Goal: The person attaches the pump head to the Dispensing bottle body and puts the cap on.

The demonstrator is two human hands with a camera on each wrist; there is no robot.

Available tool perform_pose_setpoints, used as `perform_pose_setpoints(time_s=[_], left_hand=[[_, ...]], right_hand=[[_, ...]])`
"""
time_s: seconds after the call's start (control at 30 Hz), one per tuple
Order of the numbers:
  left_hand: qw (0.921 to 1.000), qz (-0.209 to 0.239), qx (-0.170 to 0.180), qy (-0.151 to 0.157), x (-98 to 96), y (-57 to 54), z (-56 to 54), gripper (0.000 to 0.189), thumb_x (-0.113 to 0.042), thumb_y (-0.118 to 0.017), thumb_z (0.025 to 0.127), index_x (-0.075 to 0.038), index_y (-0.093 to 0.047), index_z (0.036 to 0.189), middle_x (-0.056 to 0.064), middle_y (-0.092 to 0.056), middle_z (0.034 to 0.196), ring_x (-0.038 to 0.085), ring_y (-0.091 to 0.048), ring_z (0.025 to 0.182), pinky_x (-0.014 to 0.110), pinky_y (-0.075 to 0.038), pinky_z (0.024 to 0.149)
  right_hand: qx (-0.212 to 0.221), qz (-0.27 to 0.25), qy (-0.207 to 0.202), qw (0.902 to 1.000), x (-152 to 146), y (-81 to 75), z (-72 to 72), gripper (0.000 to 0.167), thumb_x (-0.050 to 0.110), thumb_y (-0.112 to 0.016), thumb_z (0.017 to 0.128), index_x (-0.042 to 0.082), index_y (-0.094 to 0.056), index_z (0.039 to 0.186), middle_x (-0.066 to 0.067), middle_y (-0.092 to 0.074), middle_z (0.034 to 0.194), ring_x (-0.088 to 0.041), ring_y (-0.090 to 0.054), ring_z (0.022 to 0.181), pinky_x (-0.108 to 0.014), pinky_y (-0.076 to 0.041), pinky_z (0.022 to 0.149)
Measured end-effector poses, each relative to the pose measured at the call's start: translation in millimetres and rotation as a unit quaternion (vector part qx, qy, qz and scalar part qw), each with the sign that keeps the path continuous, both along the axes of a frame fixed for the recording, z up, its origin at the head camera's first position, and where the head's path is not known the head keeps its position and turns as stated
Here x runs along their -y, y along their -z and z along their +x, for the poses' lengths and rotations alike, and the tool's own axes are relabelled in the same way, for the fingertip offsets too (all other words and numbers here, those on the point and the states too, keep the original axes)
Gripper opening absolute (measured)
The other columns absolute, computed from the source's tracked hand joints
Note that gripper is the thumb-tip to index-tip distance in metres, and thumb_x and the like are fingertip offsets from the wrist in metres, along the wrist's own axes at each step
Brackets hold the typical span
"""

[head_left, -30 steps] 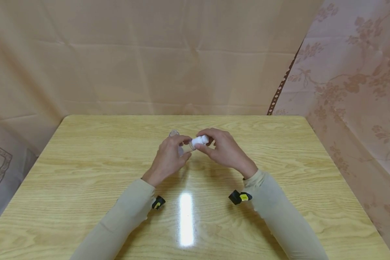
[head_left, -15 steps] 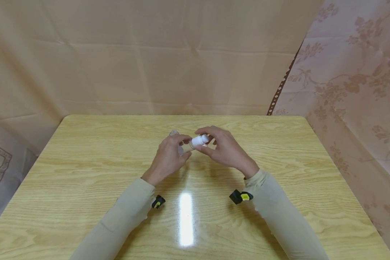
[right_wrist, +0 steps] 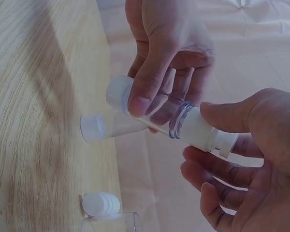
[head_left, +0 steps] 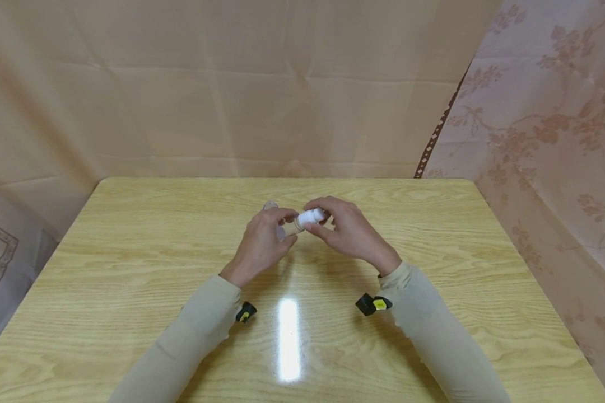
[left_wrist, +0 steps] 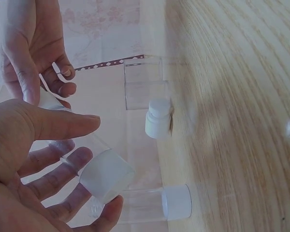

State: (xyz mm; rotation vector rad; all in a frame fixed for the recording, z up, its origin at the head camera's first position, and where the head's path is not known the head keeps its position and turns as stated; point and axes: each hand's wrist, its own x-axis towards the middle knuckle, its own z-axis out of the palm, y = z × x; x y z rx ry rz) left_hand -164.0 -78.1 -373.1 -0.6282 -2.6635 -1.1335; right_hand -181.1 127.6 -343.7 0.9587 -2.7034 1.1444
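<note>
My left hand grips a clear bottle with a white base, holding it tilted above the table. At the bottle's ringed neck sits a white pump head, which my right hand pinches between thumb and fingers. In the right wrist view the pump is at the neck; whether it is fully seated cannot be told. Behind the hands stand a second clear bottle with a white base, another white pump top and a clear cylindrical cover.
The wood-grain table extends to both sides and in front of the arms. A beige curtain hangs behind its far edge, and a flowered pink cloth is on the right. A bright light reflection lies between the forearms.
My right hand's fingers have shifted slightly around the white pump head, first up and then a little back. The left hand and bottle have stayed nearly still.
</note>
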Motion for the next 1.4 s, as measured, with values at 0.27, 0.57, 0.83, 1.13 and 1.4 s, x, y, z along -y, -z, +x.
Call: perform_pose_setpoints(time_s=[0.27,0.57,0.83,1.13,1.4], left_hand=[[1.0,0.0,0.002,0.001,1.2,-0.3,0.8,0.034,0.0,-0.081,0.083,0.0,-0.071,0.116,0.015,-0.071,0.106,0.034,-0.063,0.095,0.045,-0.053,0.079],[1.0,0.003,-0.001,0.001,1.5,0.4,0.7,0.035,0.001,-0.082,0.082,0.0,-0.072,0.115,0.015,-0.071,0.106,0.034,-0.063,0.095,0.045,-0.053,0.08],[1.0,0.009,0.004,0.001,1.1,0.8,-0.4,0.035,0.001,-0.082,0.081,0.0,-0.072,0.115,0.016,-0.071,0.107,0.034,-0.063,0.095,0.046,-0.053,0.08],[1.0,0.004,-0.004,-0.005,1.1,2.0,-0.3,0.035,0.001,-0.082,0.081,-0.001,-0.073,0.115,0.016,-0.071,0.106,0.033,-0.062,0.094,0.045,-0.051,0.08],[0.9999,0.003,-0.006,-0.013,0.9,1.7,1.1,0.037,0.0,-0.082,0.081,0.0,-0.072,0.117,0.014,-0.072,0.109,0.036,-0.063,0.097,0.047,-0.051,0.083]], right_hand=[[0.004,0.012,0.008,0.9999,1.0,-0.3,0.6,0.025,0.02,-0.072,0.096,0.005,-0.07,0.117,-0.003,-0.07,0.098,-0.022,-0.063,0.085,-0.033,-0.048,0.065],[-0.009,0.003,0.0,1.0,-0.5,-1.1,2.2,0.037,0.016,-0.078,0.091,0.003,-0.066,0.124,-0.008,-0.069,0.109,-0.029,-0.064,0.092,-0.04,-0.052,0.073],[-0.025,0.0,-0.01,0.9996,-1.5,-0.5,0.9,0.033,0.008,-0.077,0.091,0.004,-0.067,0.123,-0.008,-0.07,0.113,-0.028,-0.063,0.094,-0.043,-0.052,0.076],[-0.012,0.006,-0.005,0.9999,-0.6,-0.6,1.0,0.025,0.012,-0.074,0.094,0.005,-0.07,0.117,-0.006,-0.07,0.105,-0.025,-0.061,0.089,-0.047,-0.052,0.074],[0.01,0.009,0.015,0.9998,0.6,-1.1,1.7,0.022,0.02,-0.073,0.096,0.006,-0.071,0.113,-0.001,-0.069,0.094,-0.017,-0.059,0.08,-0.034,-0.049,0.064]])
